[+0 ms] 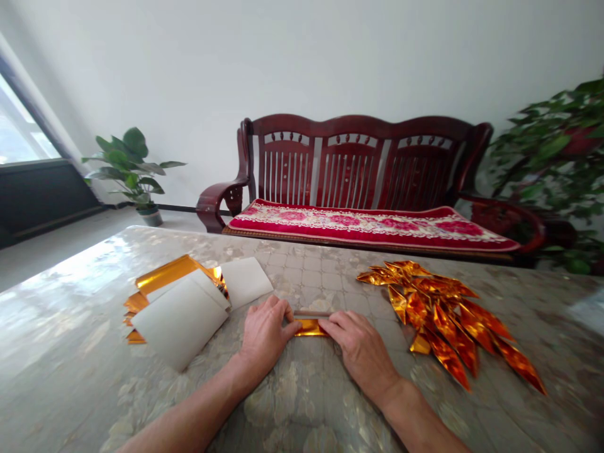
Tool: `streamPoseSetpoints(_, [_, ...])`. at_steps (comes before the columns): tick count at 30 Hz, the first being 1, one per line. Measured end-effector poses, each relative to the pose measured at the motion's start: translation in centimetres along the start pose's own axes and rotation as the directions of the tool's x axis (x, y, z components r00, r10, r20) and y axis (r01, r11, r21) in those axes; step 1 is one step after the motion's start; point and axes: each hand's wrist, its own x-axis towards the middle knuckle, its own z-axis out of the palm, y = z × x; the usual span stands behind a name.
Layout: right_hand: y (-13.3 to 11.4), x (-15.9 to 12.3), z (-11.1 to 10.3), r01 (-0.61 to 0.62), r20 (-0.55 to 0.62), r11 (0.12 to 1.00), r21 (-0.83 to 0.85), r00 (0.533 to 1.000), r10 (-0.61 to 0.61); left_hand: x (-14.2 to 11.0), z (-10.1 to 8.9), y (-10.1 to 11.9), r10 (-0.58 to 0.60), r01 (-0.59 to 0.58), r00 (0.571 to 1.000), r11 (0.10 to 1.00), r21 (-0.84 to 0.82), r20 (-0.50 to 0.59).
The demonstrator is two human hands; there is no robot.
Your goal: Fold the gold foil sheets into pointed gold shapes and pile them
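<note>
A narrow strip of gold foil paper, rolled or folded over with a pale edge along its far side, lies across the table in front of me. My left hand grips its left end between thumb and fingers. At the right end, my right hand is closed on it in the same way. To the left lies a loose stack of gold foil sheets, several with their white backs up. A heap of folded, pointed gold foil pieces spreads to the right of my right hand.
The table has a patterned, shiny cover. Behind it stands a dark red wooden bench with a red floral seat cover. Potted plants stand left and right. Clear plastic lies at the right edge.
</note>
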Motion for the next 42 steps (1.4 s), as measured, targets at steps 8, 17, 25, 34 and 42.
streamPoseSetpoints(8, [-0.3, 0.2, -0.3, 0.034, 0.027, 0.995, -0.098, 0.999, -0.032, -0.2, 0.2, 0.0, 0.083, -0.082, 0.994, 0.996, 0.016, -0.073])
streamPoseSetpoints(17, [-0.6, 0.3, -0.4, 0.008, 0.060, 0.994, -0.108, 0.998, -0.001, -1.2, 0.7, -0.1, 0.520, -0.518, 0.854, 0.853, -0.065, 0.026])
streamPoseSetpoints(25, [-1.2, 0.5, -0.8, -0.004, 0.108, 0.989, -0.151, 0.994, 0.020, -2.6, 0.4, 0.9, 0.537, -0.551, 0.831, 0.830, 0.086, 0.145])
streamPoseSetpoints(34, [-3.3, -0.5, -0.8, -0.024, 0.127, 0.955, -0.296, 0.990, 0.064, -3.2, 0.4, 1.3, 0.553, -0.595, 0.800, 0.781, 0.189, 0.231])
streamPoseSetpoints(42, [-3.1, -2.6, 1.9, 0.019, 0.059, 0.929, -0.370, 0.998, 0.003, -3.7, 0.9, 1.3, 0.510, -0.563, 0.825, 0.776, 0.283, 0.244])
